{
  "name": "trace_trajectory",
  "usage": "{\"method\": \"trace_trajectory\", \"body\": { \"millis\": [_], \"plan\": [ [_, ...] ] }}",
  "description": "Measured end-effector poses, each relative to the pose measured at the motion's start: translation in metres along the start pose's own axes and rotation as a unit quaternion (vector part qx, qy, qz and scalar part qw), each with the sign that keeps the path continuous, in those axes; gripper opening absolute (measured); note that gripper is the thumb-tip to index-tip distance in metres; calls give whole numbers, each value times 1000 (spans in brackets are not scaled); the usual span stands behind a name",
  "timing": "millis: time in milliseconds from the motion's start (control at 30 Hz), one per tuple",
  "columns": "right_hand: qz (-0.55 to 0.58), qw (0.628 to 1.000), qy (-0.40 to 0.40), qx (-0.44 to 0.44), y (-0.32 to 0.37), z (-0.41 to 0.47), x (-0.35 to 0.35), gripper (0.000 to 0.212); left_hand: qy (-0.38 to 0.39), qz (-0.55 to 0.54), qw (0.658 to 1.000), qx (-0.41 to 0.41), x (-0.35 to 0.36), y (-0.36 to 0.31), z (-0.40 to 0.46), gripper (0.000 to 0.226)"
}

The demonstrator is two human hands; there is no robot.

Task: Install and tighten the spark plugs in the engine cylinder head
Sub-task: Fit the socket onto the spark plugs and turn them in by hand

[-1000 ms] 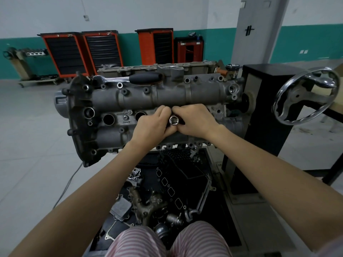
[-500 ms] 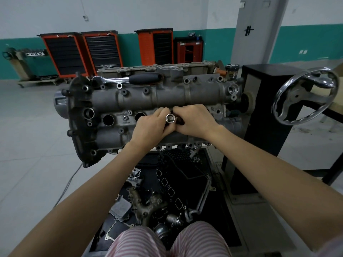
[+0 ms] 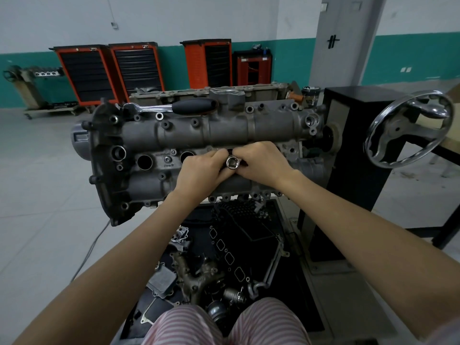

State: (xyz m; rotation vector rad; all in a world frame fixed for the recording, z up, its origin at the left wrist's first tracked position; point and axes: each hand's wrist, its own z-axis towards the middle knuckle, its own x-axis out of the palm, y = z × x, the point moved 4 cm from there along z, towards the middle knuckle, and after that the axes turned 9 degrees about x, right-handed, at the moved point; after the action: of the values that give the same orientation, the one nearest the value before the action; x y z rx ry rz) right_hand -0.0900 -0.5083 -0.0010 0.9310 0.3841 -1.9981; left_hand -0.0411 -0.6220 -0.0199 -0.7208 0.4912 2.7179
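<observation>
The grey engine cylinder head [image 3: 224, 131] is mounted on a stand in front of me. Its plug wells run along the middle; two open wells [image 3: 144, 162] show on the left. My left hand [image 3: 201, 170] and my right hand [image 3: 263, 163] meet over the third well and both pinch a chrome spark plug socket [image 3: 232, 162], whose square drive end faces me. The socket's lower part and any plug inside are hidden by my fingers. A ratchet wrench [image 3: 174, 107] with a black handle lies on top of the head.
A chrome handwheel [image 3: 408, 128] of the black stand [image 3: 353, 150] sticks out at the right. Loose engine parts and gaskets [image 3: 224, 257] fill the tray below the head. Orange tool cabinets [image 3: 109, 70] line the far wall. A cable [image 3: 92, 247] lies on the floor.
The socket has shifted slightly between my fingers, and both hands have adjusted their pinch on it over the same well. The engine and wrench stayed still.
</observation>
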Motion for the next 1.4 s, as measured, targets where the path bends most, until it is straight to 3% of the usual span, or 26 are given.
{"method": "trace_trajectory", "body": {
  "millis": [233,467,633,800,1100,1400],
  "plan": [
    [-22,999,25,6,-3,1,4,21,10,-7,1000,1,-5,-6,3,33],
    [-14,1000,13,-10,0,0,1,14,-9,-13,1000,7,-3,-4,2,27],
    [-11,1000,1,-5,-2,1,1,16,20,5,1000,19,-1,-3,0,34],
    [-32,999,11,2,-4,2,5,23,43,-28,998,-23,-5,-7,2,42],
    [-17,1000,5,-14,0,1,1,13,8,-10,1000,5,-5,-7,3,37],
    [-52,998,24,2,-4,2,7,24,9,-18,1000,11,-2,-5,1,27]
  ]
}}
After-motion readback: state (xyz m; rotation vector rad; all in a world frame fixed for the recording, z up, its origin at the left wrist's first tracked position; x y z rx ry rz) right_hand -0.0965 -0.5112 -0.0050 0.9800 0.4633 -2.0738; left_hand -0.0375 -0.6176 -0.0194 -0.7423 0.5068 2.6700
